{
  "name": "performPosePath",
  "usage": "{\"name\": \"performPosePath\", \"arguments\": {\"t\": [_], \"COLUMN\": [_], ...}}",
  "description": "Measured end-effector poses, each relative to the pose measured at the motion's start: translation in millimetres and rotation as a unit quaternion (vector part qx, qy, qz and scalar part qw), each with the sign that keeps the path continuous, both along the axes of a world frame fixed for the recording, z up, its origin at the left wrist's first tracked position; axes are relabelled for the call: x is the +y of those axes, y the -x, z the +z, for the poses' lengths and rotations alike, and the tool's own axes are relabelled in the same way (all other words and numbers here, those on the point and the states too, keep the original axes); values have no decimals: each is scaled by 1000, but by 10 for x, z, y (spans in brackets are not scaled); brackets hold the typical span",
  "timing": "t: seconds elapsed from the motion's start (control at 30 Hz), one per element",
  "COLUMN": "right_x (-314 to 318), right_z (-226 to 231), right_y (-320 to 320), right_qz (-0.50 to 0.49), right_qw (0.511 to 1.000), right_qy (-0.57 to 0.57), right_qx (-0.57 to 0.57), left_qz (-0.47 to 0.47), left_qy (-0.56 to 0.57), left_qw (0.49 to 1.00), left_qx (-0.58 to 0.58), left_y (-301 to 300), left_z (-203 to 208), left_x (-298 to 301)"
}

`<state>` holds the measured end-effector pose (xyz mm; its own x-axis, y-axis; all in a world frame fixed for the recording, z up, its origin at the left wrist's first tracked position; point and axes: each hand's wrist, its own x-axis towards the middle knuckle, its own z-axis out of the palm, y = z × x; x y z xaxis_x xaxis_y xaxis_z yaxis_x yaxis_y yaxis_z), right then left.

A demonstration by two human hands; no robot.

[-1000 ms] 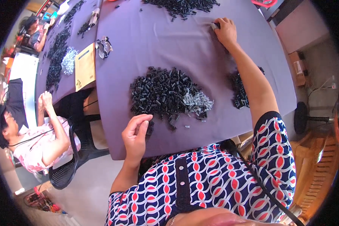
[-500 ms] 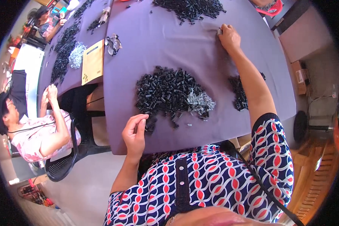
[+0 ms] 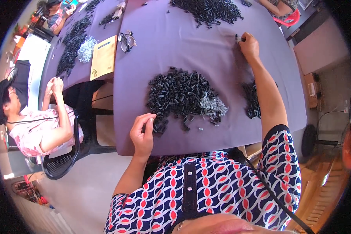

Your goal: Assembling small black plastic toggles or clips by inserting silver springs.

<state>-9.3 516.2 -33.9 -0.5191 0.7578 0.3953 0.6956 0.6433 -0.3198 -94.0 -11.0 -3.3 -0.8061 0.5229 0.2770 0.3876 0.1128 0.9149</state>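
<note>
On the purple-grey cloth before me lies a heap of small black plastic parts (image 3: 175,93), with a cluster of clear plastic parts (image 3: 213,107) over its right side. At the heap's near left edge is my left hand (image 3: 142,134), thumb and forefinger pinched together; what they hold, if anything, is too small to make out. My right arm stretches far to the right, beyond the heap. There my right hand (image 3: 249,46) pinches a small black part (image 3: 243,39) at its fingertips. Another black pile (image 3: 251,99) is partly hidden by my right forearm.
A larger black heap (image 3: 208,11) lies at the far side. To the left are eyeglasses (image 3: 126,41), a yellow envelope (image 3: 104,58), a clear pile (image 3: 87,49) and black parts (image 3: 74,41). A seated co-worker (image 3: 39,121) works at left; others sit at the far corners.
The whole view has shifted slightly, with the table lower and to the right. My right hand has turned, and a dark part now shows at its fingertips. My left hand stays pinched by the heap.
</note>
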Motion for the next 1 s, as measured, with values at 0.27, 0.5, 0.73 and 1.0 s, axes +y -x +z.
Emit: {"name": "performPosePath", "arguments": {"t": [0.27, 0.5, 0.73, 1.0], "right_x": [-93, -1484, -2829, -3419], "right_z": [124, 697, 742, 333], "right_y": [-149, -225, -377, -450], "right_qz": [-36, 133, 319, 418], "right_qw": [984, 887, 864, 886], "right_qy": [108, 373, 365, 187], "right_qx": [136, 239, 135, 73], "left_qz": [-11, -88, -334, -347], "left_qy": [-16, -26, 21, 90], "left_qw": [1000, 978, 906, 882], "left_qx": [25, 185, 258, 306], "left_y": [11, -216, -628, -723], "left_z": [-50, -31, -173, -260], "left_x": [-30, 33, 224, 174]}}
